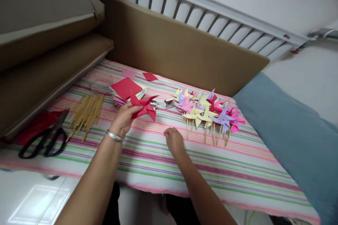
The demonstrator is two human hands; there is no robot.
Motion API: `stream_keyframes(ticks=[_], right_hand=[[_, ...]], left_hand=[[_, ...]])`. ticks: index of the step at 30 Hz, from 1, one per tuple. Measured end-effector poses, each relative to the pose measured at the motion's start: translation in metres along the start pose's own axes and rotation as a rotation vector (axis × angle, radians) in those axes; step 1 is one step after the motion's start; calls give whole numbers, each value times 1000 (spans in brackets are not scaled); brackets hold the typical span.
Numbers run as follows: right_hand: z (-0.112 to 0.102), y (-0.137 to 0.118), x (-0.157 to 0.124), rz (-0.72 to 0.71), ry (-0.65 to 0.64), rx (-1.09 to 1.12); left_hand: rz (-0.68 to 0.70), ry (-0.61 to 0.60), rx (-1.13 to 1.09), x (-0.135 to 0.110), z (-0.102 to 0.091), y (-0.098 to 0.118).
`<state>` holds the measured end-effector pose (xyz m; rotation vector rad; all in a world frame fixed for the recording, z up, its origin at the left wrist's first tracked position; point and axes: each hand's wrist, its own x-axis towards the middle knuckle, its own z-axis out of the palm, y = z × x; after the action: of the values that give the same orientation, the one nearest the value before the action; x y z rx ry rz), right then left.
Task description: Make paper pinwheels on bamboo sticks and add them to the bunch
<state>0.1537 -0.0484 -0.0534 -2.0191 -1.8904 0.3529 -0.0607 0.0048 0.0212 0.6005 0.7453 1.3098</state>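
Between thumb and fingers, my left hand (123,117) pinches a red paper pinwheel (145,108) with no stick visible on it. My right hand (174,141) hovers over the striped cloth (153,158), its fingertips pressed together; whatever they hold, if anything, is too small to make out. Just behind the left hand lies a stack of coloured paper squares (126,88), a red one on top. A small silvery-grey object (168,104) sits beyond the right hand. To the right, several finished pinwheels (207,114) in yellow, purple, pink and red lie grouped on sticks.
At left are a bundle of thin wooden sticks (88,112), black-handled scissors (49,140) and some red material (31,126). Loose pink (128,73) and red paper (150,76) lie behind. Stacked cushions (47,10), a brown board (179,47) and blue-grey fabric (285,126) border the surface.
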Motion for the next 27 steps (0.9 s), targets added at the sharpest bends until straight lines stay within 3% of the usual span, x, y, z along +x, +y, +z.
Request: stream_keyframes(ticks=[6,13,17,21,27], right_hand=[[16,-22,6,-21,17,75],[42,-65,38,-53,-10,201],[36,-51,43,-51,16,242],[26,-29,26,-117,46,239],[30,-38,13,-327,-45,152]], left_hand=[[-2,15,-31,0,3,0],[24,-12,-18,1,-2,2],[33,-10,-32,1,-1,5],[43,-18,-33,0,2,6],[14,-10,-3,-4,5,5]])
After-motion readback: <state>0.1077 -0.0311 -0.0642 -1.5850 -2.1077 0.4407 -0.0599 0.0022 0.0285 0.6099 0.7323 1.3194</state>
